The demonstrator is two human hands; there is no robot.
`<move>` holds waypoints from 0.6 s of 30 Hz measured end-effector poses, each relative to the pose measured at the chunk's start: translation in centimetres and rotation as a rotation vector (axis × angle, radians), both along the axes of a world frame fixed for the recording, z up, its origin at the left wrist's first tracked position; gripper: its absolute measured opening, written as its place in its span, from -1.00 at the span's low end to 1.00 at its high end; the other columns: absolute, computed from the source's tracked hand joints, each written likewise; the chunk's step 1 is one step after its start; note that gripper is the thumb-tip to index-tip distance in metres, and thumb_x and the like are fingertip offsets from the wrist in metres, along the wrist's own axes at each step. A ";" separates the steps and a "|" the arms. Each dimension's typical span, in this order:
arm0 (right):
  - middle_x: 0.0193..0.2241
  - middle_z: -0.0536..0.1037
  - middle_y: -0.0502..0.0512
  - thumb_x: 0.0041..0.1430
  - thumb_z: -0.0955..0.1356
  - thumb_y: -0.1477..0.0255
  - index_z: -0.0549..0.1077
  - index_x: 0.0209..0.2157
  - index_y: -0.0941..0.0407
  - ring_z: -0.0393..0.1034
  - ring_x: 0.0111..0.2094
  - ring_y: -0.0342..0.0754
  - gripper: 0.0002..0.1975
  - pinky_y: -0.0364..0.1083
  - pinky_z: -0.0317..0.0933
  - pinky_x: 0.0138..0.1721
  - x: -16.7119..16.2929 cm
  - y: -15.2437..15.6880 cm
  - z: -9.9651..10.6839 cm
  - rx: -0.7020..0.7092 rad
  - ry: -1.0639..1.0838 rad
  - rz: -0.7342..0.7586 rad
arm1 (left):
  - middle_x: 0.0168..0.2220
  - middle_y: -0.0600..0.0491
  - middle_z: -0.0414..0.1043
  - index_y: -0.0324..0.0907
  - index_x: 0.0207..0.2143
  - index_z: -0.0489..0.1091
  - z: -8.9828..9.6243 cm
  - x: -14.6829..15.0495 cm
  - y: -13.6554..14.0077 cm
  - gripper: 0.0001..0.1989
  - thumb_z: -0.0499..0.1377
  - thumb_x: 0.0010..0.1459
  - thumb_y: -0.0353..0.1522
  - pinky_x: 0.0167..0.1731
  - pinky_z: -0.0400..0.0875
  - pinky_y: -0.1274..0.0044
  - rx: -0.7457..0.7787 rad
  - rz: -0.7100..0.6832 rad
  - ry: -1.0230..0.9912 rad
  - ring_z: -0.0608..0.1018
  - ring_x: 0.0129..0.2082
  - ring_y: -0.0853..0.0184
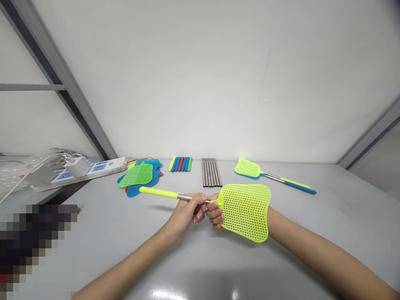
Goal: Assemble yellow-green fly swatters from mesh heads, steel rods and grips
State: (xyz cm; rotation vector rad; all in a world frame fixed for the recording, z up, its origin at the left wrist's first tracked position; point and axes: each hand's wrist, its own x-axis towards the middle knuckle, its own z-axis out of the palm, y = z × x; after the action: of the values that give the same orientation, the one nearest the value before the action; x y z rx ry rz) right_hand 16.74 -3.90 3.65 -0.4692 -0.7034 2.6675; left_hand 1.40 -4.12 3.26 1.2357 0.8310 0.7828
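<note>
A yellow-green fly swatter (245,212) is held above the table between both hands, its grip pointing left and its perforated head to the right. My left hand (194,207) closes around the metal rod beside the yellow grip (158,192). At the neck, where the rod meets the head, my right hand (215,212) pinches with closed fingers; the head hides part of that hand and wrist. Farther back lie several bare metal rods (211,173) in a row. Left of them is a row of coloured grips (180,164) in yellow, blue, red and green.
Loose swatter heads (137,176) lie piled at the left. Two assembled swatters (276,178), yellow and blue, rest at the back right. A white power strip (108,166) with a plugged-in adapter runs along the left edge. A wall (215,83) stands behind the grey table (312,225).
</note>
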 end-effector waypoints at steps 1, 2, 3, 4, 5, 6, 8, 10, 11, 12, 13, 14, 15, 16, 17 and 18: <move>-0.72 0.17 -0.07 0.14 0.15 0.47 0.17 -0.64 0.18 0.10 -0.66 -0.24 -0.72 -0.19 0.06 -0.49 0.0 0.0 -0.1 -0.003 0.019 0.005 | -0.83 0.19 0.02 -0.19 -0.78 0.09 0.1 0.0 -0.1 -0.64 0.02 -0.01 -0.25 -0.63 0.07 0.59 -0.015 0.003 -0.010 0.12 -0.73 0.49; -0.71 0.18 -0.07 0.14 0.15 0.47 0.17 -0.64 0.18 0.11 -0.65 -0.23 -0.72 -0.19 0.07 -0.48 0.0 0.0 -0.1 -0.007 0.031 0.008 | -0.83 0.19 0.01 -0.19 -0.79 0.08 0.3 0.0 -0.2 -0.63 0.02 -0.02 -0.26 -0.62 0.08 0.59 -0.029 0.008 -0.021 0.11 -0.73 0.49; -0.71 0.18 -0.06 0.14 0.15 0.47 0.16 -0.64 0.18 0.11 -0.65 -0.23 -0.72 -0.19 0.07 -0.47 0.0 -0.1 0.0 -0.011 0.035 0.005 | -0.83 0.20 0.00 -0.19 -0.79 0.08 0.4 0.0 -0.2 -0.63 0.02 -0.02 -0.27 -0.62 0.08 0.60 -0.044 0.013 -0.032 0.11 -0.73 0.50; -0.71 0.17 -0.06 0.14 0.15 0.47 0.16 -0.64 0.18 0.10 -0.64 -0.23 -0.72 -0.19 0.07 -0.47 0.0 -0.1 0.1 -0.012 0.031 -0.004 | -0.84 0.20 -0.01 -0.19 -0.79 0.07 0.6 0.0 -0.3 -0.64 0.02 -0.03 -0.27 -0.62 0.08 0.60 -0.057 0.017 -0.044 0.10 -0.73 0.50; -0.71 0.17 -0.07 0.14 0.15 0.47 0.16 -0.64 0.17 0.10 -0.64 -0.23 -0.72 -0.19 0.06 -0.48 0.0 -0.2 0.2 -0.012 0.024 -0.012 | -0.84 0.21 -0.02 -0.19 -0.79 0.08 0.7 0.0 -0.4 -0.65 0.03 -0.03 -0.28 -0.63 0.07 0.60 -0.069 0.021 -0.056 0.09 -0.73 0.51; -0.71 0.17 -0.07 0.15 0.15 0.47 0.16 -0.63 0.17 0.09 -0.64 -0.23 -0.72 -0.20 0.05 -0.48 0.0 -0.2 0.4 -0.014 0.018 -0.019 | -0.84 0.21 -0.02 -0.19 -0.78 0.08 0.9 0.0 -0.5 -0.66 0.03 -0.03 -0.29 -0.63 0.06 0.61 -0.078 0.024 -0.066 0.09 -0.74 0.51; -0.71 0.15 -0.08 0.15 0.15 0.47 0.16 -0.63 0.18 0.08 -0.65 -0.24 -0.72 -0.20 0.04 -0.49 -0.1 -0.3 0.7 -0.016 0.020 -0.013 | -0.84 0.21 -0.01 -0.20 -0.77 0.09 1.2 -0.1 -0.6 -0.68 0.03 -0.04 -0.30 -0.64 0.05 0.61 -0.088 0.035 -0.080 0.07 -0.74 0.52; -0.71 0.15 -0.08 0.15 0.15 0.47 0.17 -0.63 0.18 0.06 -0.66 -0.25 -0.72 -0.21 0.03 -0.50 -0.2 -0.4 1.0 -0.010 0.026 -0.015 | -0.84 0.21 -0.02 -0.19 -0.77 0.09 1.4 0.0 -0.7 -0.68 0.03 -0.04 -0.30 -0.65 0.04 0.61 -0.098 0.050 -0.079 0.05 -0.75 0.52; -0.71 0.15 -0.08 0.15 0.15 0.48 0.19 -0.62 0.19 0.05 -0.66 -0.25 -0.73 -0.21 0.03 -0.51 -0.3 -0.4 1.0 -0.005 0.025 -0.026 | -0.84 0.22 -0.02 -0.19 -0.76 0.09 1.5 0.0 -0.7 -0.68 0.03 -0.04 -0.29 -0.65 0.04 0.62 -0.104 0.054 -0.076 0.04 -0.75 0.52; -0.72 0.15 -0.09 0.14 0.15 0.49 0.20 -0.61 0.19 0.04 -0.67 -0.25 -0.74 -0.22 0.02 -0.52 -0.3 -0.3 1.1 0.004 0.019 -0.041 | -0.84 0.22 -0.03 -0.19 -0.77 0.09 1.6 0.0 -0.7 -0.68 0.03 -0.04 -0.29 -0.66 0.03 0.62 -0.110 0.057 -0.073 0.03 -0.75 0.53; -0.72 0.15 -0.09 0.14 0.15 0.50 0.22 -0.60 0.20 0.03 -0.67 -0.26 -0.75 -0.22 0.02 -0.52 -0.4 -0.3 1.1 0.013 0.014 -0.058 | -0.84 0.22 -0.04 -0.19 -0.77 0.09 1.6 0.0 -0.7 -0.68 0.03 -0.04 -0.29 -0.66 0.01 0.62 -0.115 0.061 -0.071 0.03 -0.75 0.53; -0.72 0.15 -0.09 0.14 0.15 0.49 0.22 -0.60 0.20 0.03 -0.67 -0.26 -0.75 -0.22 0.02 -0.53 -0.4 -0.1 1.0 0.019 0.009 -0.064 | -0.84 0.22 -0.05 -0.19 -0.77 0.08 1.7 0.1 -0.7 -0.68 0.03 -0.04 -0.29 -0.67 0.00 0.62 -0.119 0.067 -0.069 0.02 -0.76 0.53; -0.72 0.15 -0.09 0.15 0.15 0.48 0.22 -0.61 0.20 0.02 -0.67 -0.26 -0.73 -0.22 0.02 -0.53 -0.4 0.0 0.9 0.018 0.002 -0.057 | -0.84 0.22 -0.05 -0.19 -0.77 0.08 1.7 0.1 -0.7 -0.68 0.02 -0.04 -0.30 -0.68 -0.01 0.62 -0.120 0.075 -0.069 0.01 -0.76 0.53; -0.73 0.15 -0.08 0.15 0.15 0.45 0.21 -0.63 0.20 0.02 -0.68 -0.26 -0.70 -0.23 0.02 -0.54 -0.4 0.2 0.8 0.012 -0.007 -0.041 | -0.84 0.23 -0.06 -0.18 -0.78 0.07 1.7 0.1 -0.7 -0.68 0.02 -0.05 -0.30 -0.68 -0.02 0.62 -0.120 0.083 -0.066 0.00 -0.76 0.53; -0.74 0.15 -0.08 0.16 0.15 0.42 0.20 -0.65 0.19 0.03 -0.68 -0.26 -0.67 -0.23 0.02 -0.55 -0.4 0.3 0.7 0.002 -0.020 -0.024 | -0.84 0.23 -0.07 -0.18 -0.78 0.06 1.7 0.1 -0.6 -0.68 0.02 -0.05 -0.30 -0.69 -0.03 0.62 -0.118 0.092 -0.061 -0.01 -0.76 0.54; -0.74 0.14 -0.08 0.17 0.15 0.39 0.19 -0.67 0.19 0.03 -0.68 -0.25 -0.64 -0.23 0.02 -0.55 -0.3 0.4 0.6 -0.007 -0.037 -0.008 | -0.84 0.23 -0.08 -0.18 -0.78 0.05 1.7 0.1 -0.6 -0.68 0.02 -0.06 -0.31 -0.69 -0.04 0.62 -0.116 0.099 -0.054 -0.02 -0.77 0.54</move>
State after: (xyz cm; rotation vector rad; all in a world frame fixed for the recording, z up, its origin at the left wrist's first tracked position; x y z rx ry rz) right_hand 16.39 -3.46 4.30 -0.5232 -0.7015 2.6605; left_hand 1.55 -4.68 5.00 1.0724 0.8866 0.8326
